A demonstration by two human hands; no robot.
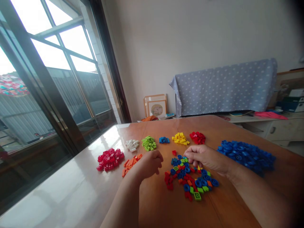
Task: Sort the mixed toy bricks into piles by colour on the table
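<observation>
A mixed pile of small plastic toy bricks [182, 172], with red, lime green, orange and blue round pieces, lies on the wooden table [154, 205]. My right hand [200, 155] reaches over the far side of this pile, thumb and fingertips pinched together low at its edge. Whatever is in that pinch is too small to name. To the left of the pile, my left hand [150, 163] hovers above the table with its fingers curled in; any piece inside is hidden. Beside my left wrist are orange bricks [130, 163], partly covered by the forearm.
Sorted heaps ring the mixed pile: crimson bricks [110, 159], white bricks [132, 145], lime bricks [148, 143], blue bricks [164, 140], yellow bricks [180, 138] and red bricks [198, 137]. A large heap of blue round pieces [244, 155] lies right. A single red brick [174, 152] sits apart.
</observation>
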